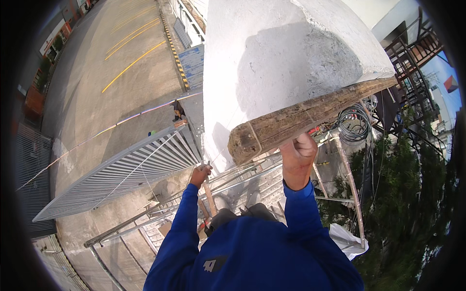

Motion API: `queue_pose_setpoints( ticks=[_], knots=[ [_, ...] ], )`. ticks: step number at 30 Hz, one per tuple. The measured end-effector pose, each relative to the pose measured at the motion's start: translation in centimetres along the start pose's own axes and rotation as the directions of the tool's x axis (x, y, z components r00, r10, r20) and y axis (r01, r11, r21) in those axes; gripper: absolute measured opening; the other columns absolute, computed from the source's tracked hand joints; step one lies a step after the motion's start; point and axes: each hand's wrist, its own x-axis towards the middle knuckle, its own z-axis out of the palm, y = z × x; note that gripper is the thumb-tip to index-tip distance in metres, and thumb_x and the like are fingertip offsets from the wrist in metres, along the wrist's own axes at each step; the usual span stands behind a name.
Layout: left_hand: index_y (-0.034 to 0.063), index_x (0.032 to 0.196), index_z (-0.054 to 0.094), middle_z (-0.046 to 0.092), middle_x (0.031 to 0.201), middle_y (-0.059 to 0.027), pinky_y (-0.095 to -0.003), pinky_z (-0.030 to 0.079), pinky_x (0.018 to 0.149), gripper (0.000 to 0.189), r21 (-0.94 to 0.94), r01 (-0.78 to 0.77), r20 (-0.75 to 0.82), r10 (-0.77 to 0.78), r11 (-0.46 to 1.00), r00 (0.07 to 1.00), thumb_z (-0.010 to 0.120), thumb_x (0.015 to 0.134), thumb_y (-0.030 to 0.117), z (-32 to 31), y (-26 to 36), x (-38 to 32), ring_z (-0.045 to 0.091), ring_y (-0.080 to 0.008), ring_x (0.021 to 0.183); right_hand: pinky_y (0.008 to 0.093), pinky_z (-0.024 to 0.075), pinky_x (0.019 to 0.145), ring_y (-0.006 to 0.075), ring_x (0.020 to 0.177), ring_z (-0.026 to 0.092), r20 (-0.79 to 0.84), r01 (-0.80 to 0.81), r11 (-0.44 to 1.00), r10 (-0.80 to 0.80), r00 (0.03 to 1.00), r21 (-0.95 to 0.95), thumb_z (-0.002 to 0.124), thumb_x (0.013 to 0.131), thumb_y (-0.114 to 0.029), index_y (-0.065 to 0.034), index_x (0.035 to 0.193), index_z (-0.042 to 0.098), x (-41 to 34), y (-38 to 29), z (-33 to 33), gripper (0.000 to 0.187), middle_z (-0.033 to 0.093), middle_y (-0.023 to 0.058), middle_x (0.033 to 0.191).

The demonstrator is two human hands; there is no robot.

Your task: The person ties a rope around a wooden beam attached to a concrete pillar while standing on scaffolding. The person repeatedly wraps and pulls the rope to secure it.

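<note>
My right hand (300, 152) grips the lower edge of a long, weathered wooden plank (287, 125), its fingers partly hidden behind the wood. The plank lies along the bottom of a white plastered wall (251, 72), and a thin band or cord crosses it near its left end. Lower and to the left, my left hand (200, 175) is closed on a thin, narrow strip (208, 168) by the wall's corner; its material is unclear. Shadows fall across the plaster, which is rough and grey in one patch.
I stand on metal scaffolding with a perforated deck (236, 198). Scaffold rails (120, 232) run at the lower left, above a slatted metal gate (123, 178). Coiled cable (354, 123) hangs at right, near a rusty scaffold pole (347, 174) and trees (397, 203). A cord (116, 124) crosses the left.
</note>
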Motion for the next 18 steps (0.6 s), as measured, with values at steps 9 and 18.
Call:
queue_pose_setpoints(
  ticks=[9,18],
  knots=[
    [0.003,0.098,0.074,0.065,0.079,-0.0025,-0.0295,0.047,0.07,0.03,-0.024,0.007,0.01,-0.007,1.0,1.0,0.067,0.095,0.032,-0.3,-0.6,-0.5,0.06,-0.0129,0.075,0.0237,0.0452,0.067,0.0051,0.069,0.057,0.02,-0.03,0.999,0.03,0.999,0.015,0.073,0.097,-0.018,-0.0029,0.078,0.066,0.1,0.5,-0.1,0.025,0.069,0.0017,0.072],
    [0.0024,0.099,0.075,0.066,0.081,-0.003,-0.0291,0.047,0.073,0.032,-0.033,-0.049,-0.019,0.048,0.998,0.999,0.068,0.095,0.033,-1.4,-0.3,-0.7,0.059,-0.013,0.076,0.0276,0.0501,0.065,0.0126,0.069,0.066,0.082,0.14,0.919,-0.118,0.99,-0.37,0.072,0.095,-0.01,0.003,0.099,0.072,0.6,2.7,-2.3,0.014,0.074,0.0061,0.077]
  ],
)
